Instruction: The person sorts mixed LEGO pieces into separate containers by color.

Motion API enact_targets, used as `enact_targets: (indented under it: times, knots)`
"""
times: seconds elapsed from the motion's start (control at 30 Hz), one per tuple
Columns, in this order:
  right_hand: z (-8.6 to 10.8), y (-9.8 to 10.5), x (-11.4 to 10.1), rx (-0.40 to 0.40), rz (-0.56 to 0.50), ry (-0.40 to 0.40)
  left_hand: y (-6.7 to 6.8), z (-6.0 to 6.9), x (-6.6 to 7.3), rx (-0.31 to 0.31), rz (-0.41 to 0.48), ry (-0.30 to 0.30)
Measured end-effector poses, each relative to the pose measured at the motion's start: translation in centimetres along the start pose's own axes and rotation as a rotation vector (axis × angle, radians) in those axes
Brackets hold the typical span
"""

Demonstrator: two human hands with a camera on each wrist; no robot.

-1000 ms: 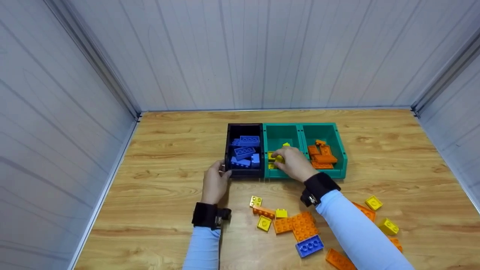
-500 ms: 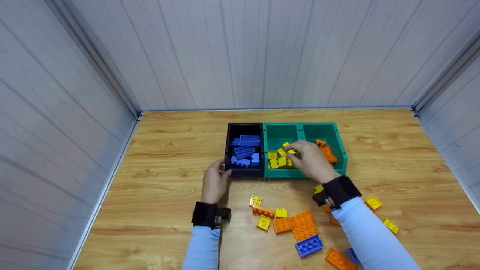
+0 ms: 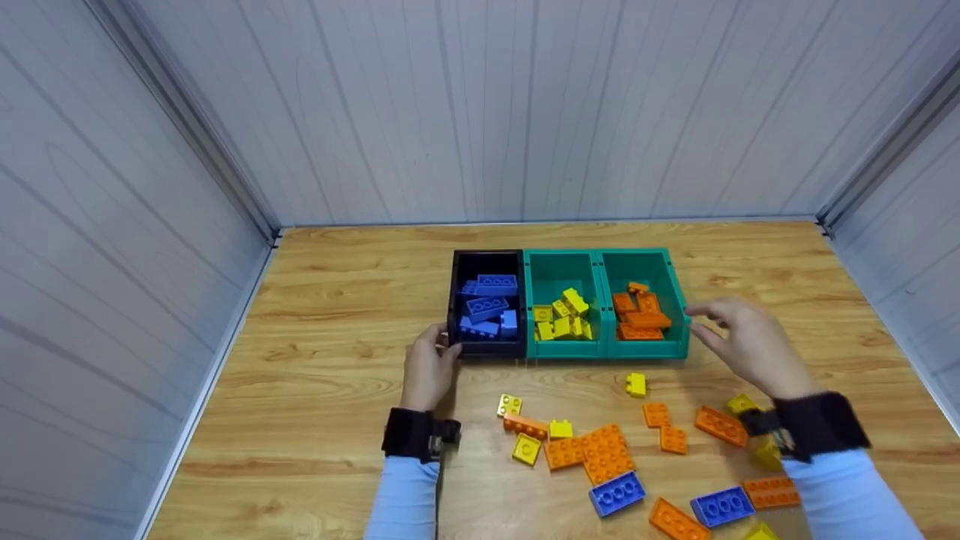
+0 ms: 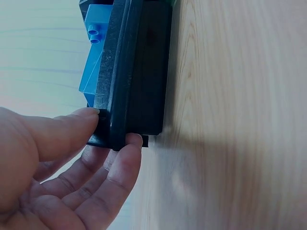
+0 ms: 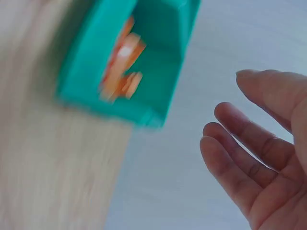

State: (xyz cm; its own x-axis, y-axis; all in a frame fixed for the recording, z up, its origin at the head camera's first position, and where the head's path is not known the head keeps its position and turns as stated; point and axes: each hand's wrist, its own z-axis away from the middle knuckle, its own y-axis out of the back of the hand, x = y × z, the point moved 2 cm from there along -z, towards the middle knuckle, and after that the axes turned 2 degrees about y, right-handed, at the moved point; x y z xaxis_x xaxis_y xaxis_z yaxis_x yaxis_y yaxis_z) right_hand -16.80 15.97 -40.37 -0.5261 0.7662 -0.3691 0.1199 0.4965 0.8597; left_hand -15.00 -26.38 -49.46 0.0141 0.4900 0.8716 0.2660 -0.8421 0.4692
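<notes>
A black bin [image 3: 489, 349] holding blue bricks [image 3: 487, 307] stands at the left of two joined green bins. Yellow bricks [image 3: 562, 327] lie in the middle green bin [image 3: 564, 349]; orange bricks [image 3: 645, 320] lie in the right green bin [image 3: 649, 350]. My left hand [image 3: 429, 369] grips the black bin's front left corner, and in the left wrist view the thumb and fingers of that hand [image 4: 72, 167] pinch its edge. Just right of the right green bin, my right hand [image 3: 757, 346] has its fingers apart; the right wrist view shows this hand [image 5: 268, 148] with nothing in it.
Loose orange bricks [image 3: 609, 452], yellow bricks [image 3: 526, 449] and blue bricks [image 3: 722, 507] are scattered on the wooden table [image 3: 322, 360] in front of the bins, some near the right forearm. Pale panels [image 3: 480, 112] rise behind and at both sides.
My right hand has moved from the middle green bin to the right, outside the right green bin, uncovering the yellow and orange bricks. My left hand keeps its grip on the black bin.
</notes>
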Motion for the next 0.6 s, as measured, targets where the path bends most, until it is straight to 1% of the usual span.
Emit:
enact_targets:
  times: [0.1, 0.23, 0.3, 0.37, 0.4, 0.5, 0.53, 0.6]
  knots:
    - [2.5, 0.2, 2.2, -0.031, 0.03, -0.041, 0.0, 0.1, -0.1, 0.0, 0.004, 0.002]
    - [5.4, 0.2, 4.5, -0.109, 0.014, -0.144, 0.0, 0.2, 0.0, 0.008, -0.006, -0.021]
    - [6.7, 0.0, 5.3, -0.16, 0.006, -0.198, 0.0, 0.2, 0.0, 0.012, -0.016, -0.031]
    - [7.7, -0.5, 5.9, -0.228, -0.015, -0.267, 0.0, 0.2, 0.1, 0.015, -0.023, -0.038]
    - [8.2, -0.8, 6.2, -0.254, -0.017, -0.288, -0.1, 0.2, 0.1, 0.015, -0.023, -0.035]
    - [9.4, -1.9, 6.6, -0.325, -0.035, -0.324, -0.1, 0.1, 0.0, 0.012, -0.018, -0.025]
    - [9.7, -2.3, 6.7, -0.338, -0.036, -0.333, -0.1, 0.0, 0.0, 0.011, -0.017, -0.022]
    - [10.1, -2.9, 6.8, -0.34, -0.019, -0.316, -0.1, 0.0, 0.0, 0.009, -0.014, -0.017]
